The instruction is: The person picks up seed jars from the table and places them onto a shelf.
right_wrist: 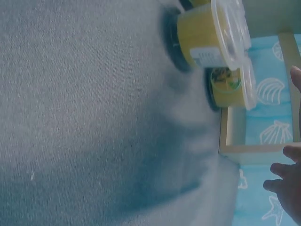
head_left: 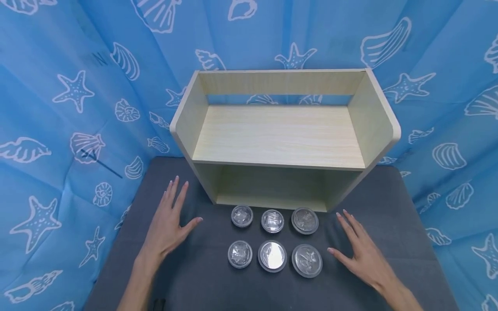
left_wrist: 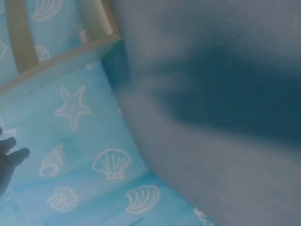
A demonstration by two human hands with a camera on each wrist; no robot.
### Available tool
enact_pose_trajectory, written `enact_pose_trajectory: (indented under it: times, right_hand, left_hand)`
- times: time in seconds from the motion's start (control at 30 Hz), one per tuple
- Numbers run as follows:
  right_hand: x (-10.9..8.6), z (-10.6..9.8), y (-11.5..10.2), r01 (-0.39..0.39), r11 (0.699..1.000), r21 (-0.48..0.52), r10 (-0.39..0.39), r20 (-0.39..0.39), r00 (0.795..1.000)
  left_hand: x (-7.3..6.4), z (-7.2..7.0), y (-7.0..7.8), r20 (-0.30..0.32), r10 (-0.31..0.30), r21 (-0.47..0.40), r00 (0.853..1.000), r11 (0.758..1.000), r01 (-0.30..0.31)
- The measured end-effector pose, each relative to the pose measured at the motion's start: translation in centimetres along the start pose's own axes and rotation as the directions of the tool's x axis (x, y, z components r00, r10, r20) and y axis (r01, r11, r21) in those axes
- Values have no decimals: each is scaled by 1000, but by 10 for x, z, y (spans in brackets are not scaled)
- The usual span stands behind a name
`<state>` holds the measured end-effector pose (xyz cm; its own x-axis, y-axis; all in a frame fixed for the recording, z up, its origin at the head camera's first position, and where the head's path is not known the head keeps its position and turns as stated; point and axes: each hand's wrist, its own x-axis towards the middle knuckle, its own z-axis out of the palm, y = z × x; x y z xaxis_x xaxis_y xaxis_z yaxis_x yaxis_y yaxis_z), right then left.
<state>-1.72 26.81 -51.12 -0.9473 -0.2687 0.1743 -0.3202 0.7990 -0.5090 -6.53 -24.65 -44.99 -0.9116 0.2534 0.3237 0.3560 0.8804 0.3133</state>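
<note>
Several round tubs with clear lids stand on the dark cloth in two rows of three. The front right tub (head_left: 307,261) and back right tub (head_left: 305,220) are nearest my right hand (head_left: 359,252), which hovers beside them with fingers spread. From the right wrist, one tub (right_wrist: 202,40) shows yellowish sides and a white label; another tub (right_wrist: 230,87) carries a round label. My left hand (head_left: 168,224) is also spread, left of the back left tub (head_left: 242,216) and front left tub (head_left: 239,254), apart from both. Neither hand holds anything.
Behind the tubs stands a pale wooden two-level shelf (head_left: 278,136), its lower opening facing them. A blue curtain (head_left: 97,129) with white shell prints surrounds the dark-covered table (head_left: 206,289) at the back and sides. A small black object (head_left: 159,304) lies at the front edge.
</note>
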Motion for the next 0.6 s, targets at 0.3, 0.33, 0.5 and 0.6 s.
enact_pose_trajectory:
  times: [0.3,0.33,0.5,0.6]
  right_hand:
    - [0,8,-15,17,994,112,-17,-3,1000]
    - [0,8,-16,10,993,120,-11,2,1000]
    - [-2,11,-23,-14,988,154,12,16,1000]
    - [-4,14,-27,-3,983,185,2,8,1000]
  left_hand:
    - [19,-20,6,-116,70,-85,991,993,-80]
    - [21,-21,6,-123,69,-95,990,992,-81]
    - [32,-26,7,-165,66,-193,984,976,-98]
    - [40,-28,7,-189,72,-241,979,964,-117]
